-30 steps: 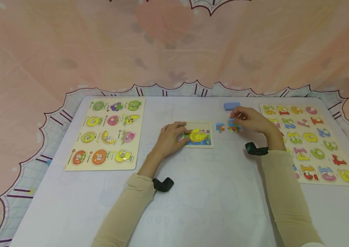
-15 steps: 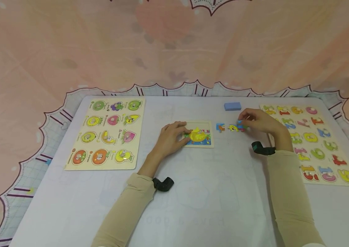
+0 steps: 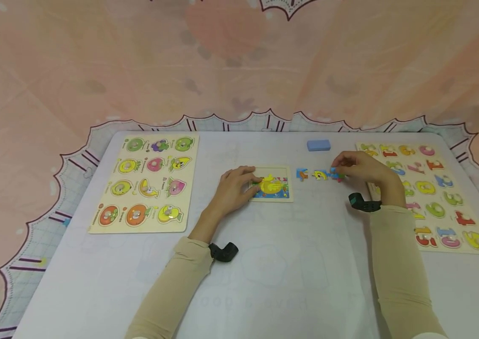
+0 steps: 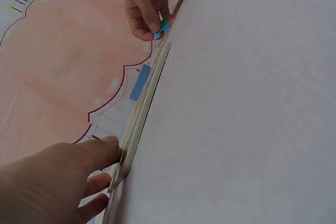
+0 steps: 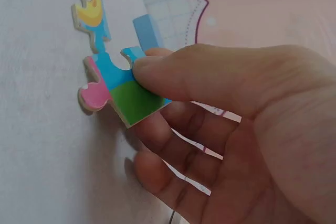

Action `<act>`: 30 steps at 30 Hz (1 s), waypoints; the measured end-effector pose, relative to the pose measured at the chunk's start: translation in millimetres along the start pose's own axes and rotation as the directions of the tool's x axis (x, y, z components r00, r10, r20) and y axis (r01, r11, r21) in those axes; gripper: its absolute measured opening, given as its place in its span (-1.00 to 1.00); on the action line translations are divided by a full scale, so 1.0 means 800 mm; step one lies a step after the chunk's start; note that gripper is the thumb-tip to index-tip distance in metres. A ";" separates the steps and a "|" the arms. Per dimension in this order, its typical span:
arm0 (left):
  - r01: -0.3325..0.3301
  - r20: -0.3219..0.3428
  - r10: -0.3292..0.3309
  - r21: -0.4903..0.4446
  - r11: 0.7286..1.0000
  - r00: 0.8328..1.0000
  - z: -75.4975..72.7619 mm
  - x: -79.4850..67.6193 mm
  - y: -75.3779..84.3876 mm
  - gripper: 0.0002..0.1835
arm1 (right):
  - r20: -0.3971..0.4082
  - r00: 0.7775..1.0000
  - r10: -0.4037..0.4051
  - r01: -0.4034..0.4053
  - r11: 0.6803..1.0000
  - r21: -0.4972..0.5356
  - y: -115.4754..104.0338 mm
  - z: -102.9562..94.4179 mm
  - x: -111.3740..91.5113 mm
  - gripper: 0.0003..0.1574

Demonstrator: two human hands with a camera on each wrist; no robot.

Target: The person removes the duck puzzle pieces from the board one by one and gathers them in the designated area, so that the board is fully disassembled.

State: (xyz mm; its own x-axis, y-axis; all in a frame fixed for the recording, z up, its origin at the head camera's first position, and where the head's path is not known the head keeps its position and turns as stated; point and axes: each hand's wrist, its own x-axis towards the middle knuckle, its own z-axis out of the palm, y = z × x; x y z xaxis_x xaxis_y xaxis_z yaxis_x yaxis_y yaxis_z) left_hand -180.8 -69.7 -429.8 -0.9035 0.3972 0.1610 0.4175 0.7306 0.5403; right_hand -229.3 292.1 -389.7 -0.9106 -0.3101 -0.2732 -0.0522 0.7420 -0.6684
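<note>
Table (image 3: 286,278): fruit board (image 3: 144,176), number board (image 3: 431,177), puzzle (image 3: 275,189), blue block (image 3: 318,145), apparently.

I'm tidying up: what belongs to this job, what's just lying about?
Likely job:
pale wooden puzzle frame
blue-green jigsaw piece
yellow-blue jigsaw piece
blue-brown jigsaw piece

Probably idle:
blue rectangular block
pale wooden fruit board
pale wooden number board

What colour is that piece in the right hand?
The piece is blue, green and pink, clearest in the right wrist view.
</note>
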 end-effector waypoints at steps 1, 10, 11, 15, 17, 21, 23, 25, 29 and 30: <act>0.001 -0.003 -0.001 -0.006 1.000 1.000 0.000 0.000 0.000 -0.73 | -0.001 1.000 0.001 -0.001 1.000 -0.010 0.001 0.000 0.001 -0.70; -0.019 -0.012 0.019 0.000 1.000 1.000 0.004 0.000 -0.005 -0.63 | 0.000 1.000 0.002 -0.002 0.996 -0.092 0.005 0.002 0.004 -0.72; -0.022 -0.015 0.022 0.005 1.000 1.000 0.004 0.000 -0.006 -0.61 | 0.002 1.000 0.001 -0.001 0.995 -0.097 0.005 0.002 0.005 -0.73; -0.027 -0.019 0.027 0.019 0.999 0.999 0.006 0.000 -0.009 -0.56 | 0.008 1.000 -0.005 0.005 0.995 -0.098 0.005 0.002 0.007 -0.73; -0.028 -0.016 0.028 0.024 0.999 0.999 0.007 0.000 -0.010 -0.56 | 0.010 1.000 -0.009 0.010 0.996 -0.093 0.004 0.002 0.007 -0.73; -0.029 -0.005 0.029 0.046 0.999 1.000 0.006 -0.001 -0.010 -0.51 | -0.017 0.999 -0.040 0.039 0.996 -0.085 -0.002 0.004 0.008 -0.71; -0.025 0.005 0.025 0.064 0.998 1.000 0.006 -0.002 -0.010 -0.45 | -0.047 0.995 -0.082 0.078 0.994 -0.079 -0.008 0.008 0.010 -0.70; -0.024 0.014 0.023 0.075 0.997 1.000 0.005 -0.002 -0.009 -0.39 | -0.071 0.990 -0.124 0.119 0.990 -0.073 -0.016 0.012 0.013 -0.70; -0.025 0.030 0.022 0.093 0.995 0.999 0.004 -0.002 -0.007 -0.33 | -0.072 0.979 -0.189 0.185 0.981 -0.050 -0.036 0.027 0.022 -0.74; -0.023 0.032 0.020 0.093 0.995 0.999 0.004 -0.002 -0.007 -0.32 | -0.064 0.978 -0.197 0.194 0.980 -0.042 -0.042 0.032 0.024 -0.75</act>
State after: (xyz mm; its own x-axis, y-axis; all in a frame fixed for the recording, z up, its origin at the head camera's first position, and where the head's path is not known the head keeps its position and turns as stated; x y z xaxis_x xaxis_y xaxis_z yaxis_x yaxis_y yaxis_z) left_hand -181.2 -72.4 -435.7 -0.8912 0.4298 0.1452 0.4457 0.7696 0.4572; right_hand -234.5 246.1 -390.1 -0.9068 -0.4115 -0.0914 -0.2454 0.6917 -0.6792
